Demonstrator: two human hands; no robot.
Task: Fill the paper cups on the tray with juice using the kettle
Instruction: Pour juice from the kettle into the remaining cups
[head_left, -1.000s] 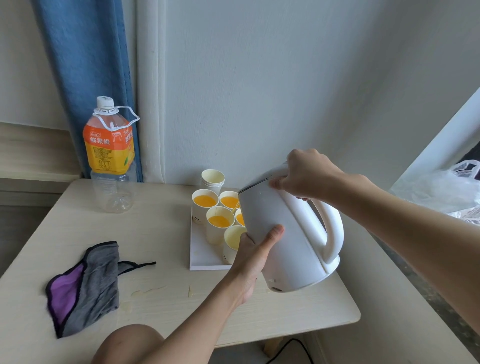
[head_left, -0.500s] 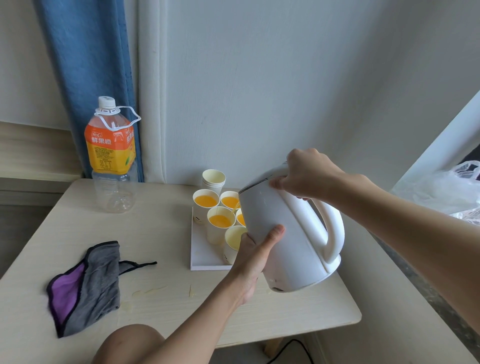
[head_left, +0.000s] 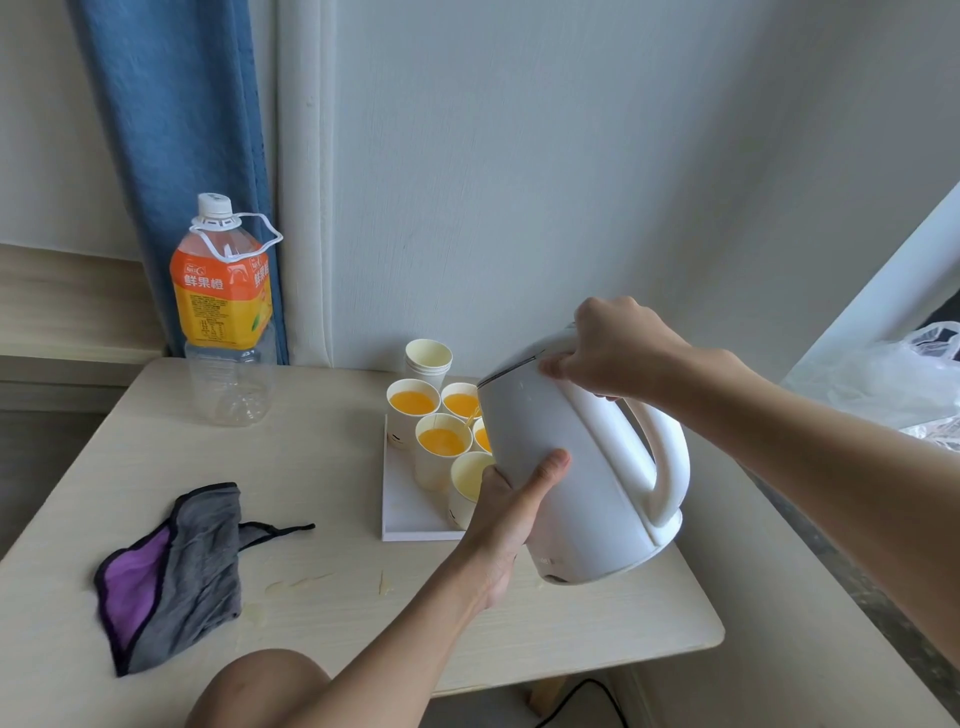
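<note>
White kettle (head_left: 587, 467) is held off the desk (head_left: 322, 597), tilted w/ its spout end toward the tray (head_left: 410, 514), base swung to the right. L hand (head_left: 514, 499) cups the kettle's body from below-left: thumb lies flat on the near side, the other fingers go round the far side, out of sight. R hand (head_left: 618, 348) sits on top by the lid edge, fingers (head_left: 558, 366) curled and clamped onto the kettle's upper rim, just above the handle.

Tray is white, at the back-right of the desk, partly hidden by the kettle. Paper cups on it: back-left cup (head_left: 412, 415), back-right cup (head_left: 461, 400) and middle cup (head_left: 441, 447) all show orange juice. A 4th cup (head_left: 482, 439) w/ juice peeks out at the kettle's edge. Nearest cup (head_left: 470, 475) looks pale inside; can't tell if it has juice.

Stack of spare cups (head_left: 428, 358) stands behind the tray, by the wall. Juice bottle (head_left: 224, 312), capped, orange label, looks near empty, back-left by the blue curtain (head_left: 176, 156). Grey-purple cloth (head_left: 176, 571) lies crumpled front-left. Plastic bag (head_left: 883, 379) off to the right.
</note>
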